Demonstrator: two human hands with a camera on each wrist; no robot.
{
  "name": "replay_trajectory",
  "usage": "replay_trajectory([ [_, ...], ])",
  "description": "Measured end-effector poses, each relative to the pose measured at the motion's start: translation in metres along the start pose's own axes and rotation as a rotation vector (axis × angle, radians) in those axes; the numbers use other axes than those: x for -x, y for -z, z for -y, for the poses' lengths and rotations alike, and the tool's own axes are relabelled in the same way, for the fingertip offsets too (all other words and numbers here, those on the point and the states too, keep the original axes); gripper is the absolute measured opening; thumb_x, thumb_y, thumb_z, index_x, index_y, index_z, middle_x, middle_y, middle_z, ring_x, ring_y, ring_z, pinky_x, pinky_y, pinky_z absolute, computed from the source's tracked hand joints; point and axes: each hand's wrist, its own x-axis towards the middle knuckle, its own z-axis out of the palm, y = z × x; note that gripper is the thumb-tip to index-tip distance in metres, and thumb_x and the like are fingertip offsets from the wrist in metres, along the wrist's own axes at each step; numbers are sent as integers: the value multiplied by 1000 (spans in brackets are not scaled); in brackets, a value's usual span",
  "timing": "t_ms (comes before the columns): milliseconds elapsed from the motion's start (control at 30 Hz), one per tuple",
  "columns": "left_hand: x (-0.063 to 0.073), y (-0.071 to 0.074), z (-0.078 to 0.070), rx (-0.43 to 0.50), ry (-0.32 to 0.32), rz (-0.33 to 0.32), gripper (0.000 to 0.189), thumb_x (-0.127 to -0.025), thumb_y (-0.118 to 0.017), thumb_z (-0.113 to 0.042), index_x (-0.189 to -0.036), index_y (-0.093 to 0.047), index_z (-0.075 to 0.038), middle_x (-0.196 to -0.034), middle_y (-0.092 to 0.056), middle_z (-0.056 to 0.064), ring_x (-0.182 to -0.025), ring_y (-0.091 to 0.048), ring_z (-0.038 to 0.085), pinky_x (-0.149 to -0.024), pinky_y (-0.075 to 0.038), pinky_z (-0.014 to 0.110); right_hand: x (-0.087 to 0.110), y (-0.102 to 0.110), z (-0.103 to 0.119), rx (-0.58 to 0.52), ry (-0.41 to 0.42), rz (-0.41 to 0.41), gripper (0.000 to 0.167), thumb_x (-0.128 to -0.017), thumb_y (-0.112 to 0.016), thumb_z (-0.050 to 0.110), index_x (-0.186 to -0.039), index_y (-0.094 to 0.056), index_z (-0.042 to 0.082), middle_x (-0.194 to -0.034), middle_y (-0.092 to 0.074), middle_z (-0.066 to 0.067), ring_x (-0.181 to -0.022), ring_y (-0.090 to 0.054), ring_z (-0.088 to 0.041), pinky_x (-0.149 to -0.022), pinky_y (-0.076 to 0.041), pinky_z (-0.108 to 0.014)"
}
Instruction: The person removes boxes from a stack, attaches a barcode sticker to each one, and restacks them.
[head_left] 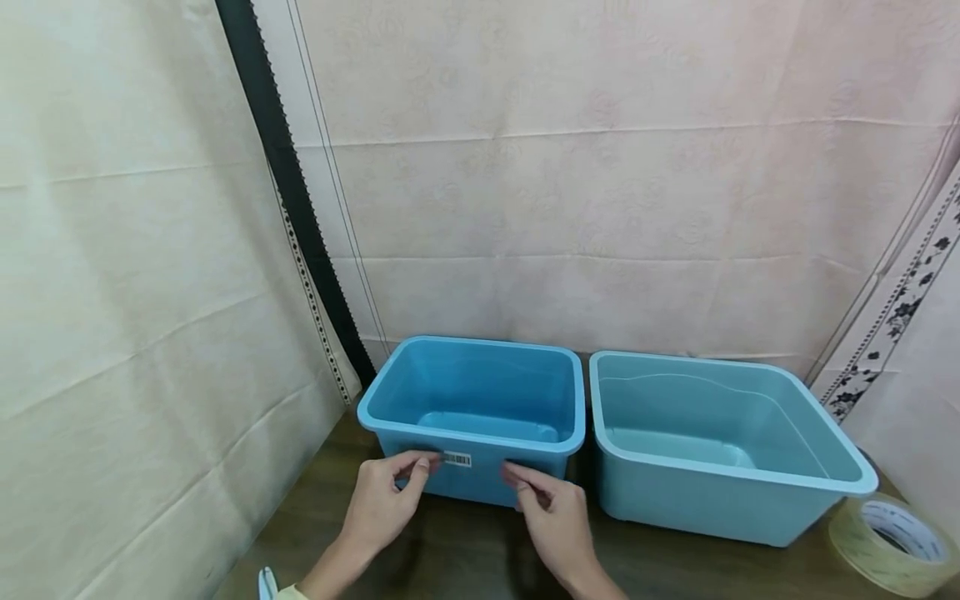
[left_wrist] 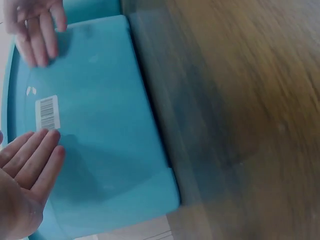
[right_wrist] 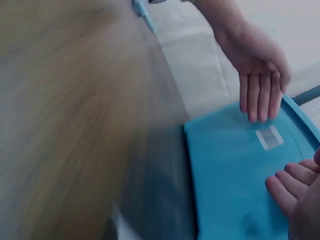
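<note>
In the head view a blue plastic bin [head_left: 480, 479] carries a white barcode label [head_left: 456, 459] on its front wall. My left hand [head_left: 384, 498] is at the label's left end, thumb tip near the index finger. Its four fingers [left_wrist: 42, 160] look straight in the left wrist view, with tips by the label [left_wrist: 47, 114]. Right of the label, my right hand [head_left: 551, 517] is close to the same wall, thumb near the index finger, the other fingers [right_wrist: 287, 187] nearly straight. I see nothing held in either hand; a thin clear strip there would be hard to make out.
A paler teal bin [head_left: 697, 492] stands close to the blue bin's right. Beyond it lies a wide roll of clear tape [head_left: 896, 546] on the dark wooden table [head_left: 465, 558]. Pale cloth [head_left: 600, 192] hangs behind and at both sides. A small light-blue object [head_left: 266, 583] is by my left wrist.
</note>
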Motion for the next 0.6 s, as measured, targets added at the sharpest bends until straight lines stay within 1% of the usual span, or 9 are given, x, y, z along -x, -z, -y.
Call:
replay_trajectory([
  [67,0,0,-4,16,-11,60,18,-104,-66,-15,-102,-84,-19,-93,-83,-8,-85,-80,9,-74,-61,23,4,15,-1,49,-24,13,26,-106,-59,11,-119,-81,18,-112,-82,1,-108,-79,-22,-76,-61,-23],
  [100,0,-2,-6,26,-26,106,19,-105,-65,-17,-101,-84,-20,-92,-83,-8,-85,-79,9,-74,-61,23,6,22,-2,95,-35,22,26,-106,-59,11,-116,-81,19,-110,-82,3,-106,-79,-21,-76,-61,-23],
  [233,3,-15,-19,31,-102,373,23,-108,-62,-28,-99,-83,-26,-88,-81,-10,-72,-71,0,-67,-57,21,15,49,-8,329,-63,103,20,-103,-63,16,-108,-81,24,-100,-81,10,-94,-77,-11,-75,-58,-24],
  [300,5,-26,-26,6,-133,522,22,-108,-62,-32,-101,-83,-26,-88,-79,-13,-71,-66,-6,-67,-55,19,19,60,-14,451,-55,184,15,-101,-67,22,-107,-80,26,-99,-80,12,-91,-75,-8,-74,-59,-27],
  [367,8,-40,-34,-23,-146,653,22,-107,-63,-35,-106,-82,-25,-91,-78,-16,-74,-63,-10,-69,-54,17,22,71,-21,550,-51,279,12,-98,-73,29,-107,-79,26,-100,-79,11,-90,-73,-9,-74,-58,-32],
  [433,14,-54,-40,-51,-138,775,22,-105,-65,-36,-112,-81,-22,-94,-76,-20,-78,-64,-12,-71,-54,16,26,79,-30,639,-32,383,23,-94,-78,37,-111,-78,23,-105,-76,8,-96,-71,-16,-77,-58,-36],
  [500,20,-68,-45,-94,-137,872,22,-104,-68,-35,-116,-80,-21,-97,-76,-21,-82,-64,-13,-72,-54,15,29,84,-38,707,-30,466,34,-90,-82,45,-113,-75,22,-107,-71,7,-99,-65,-20,-79,-56,-38],
  [567,26,-81,-49,-154,-162,934,22,-102,-71,-34,-117,-79,-19,-95,-76,-19,-80,-63,-13,-70,-53,14,32,87,-45,747,-12,520,40,-87,-84,49,-113,-73,21,-108,-65,6,-97,-57,-20,-78,-52,-38],
  [600,28,-88,-50,-194,-188,953,22,-101,-73,-33,-117,-79,-19,-94,-75,-19,-79,-62,-13,-69,-52,13,34,88,-48,753,-18,541,42,-86,-84,50,-113,-72,21,-107,-62,6,-96,-54,-18,-76,-51,-36],
])
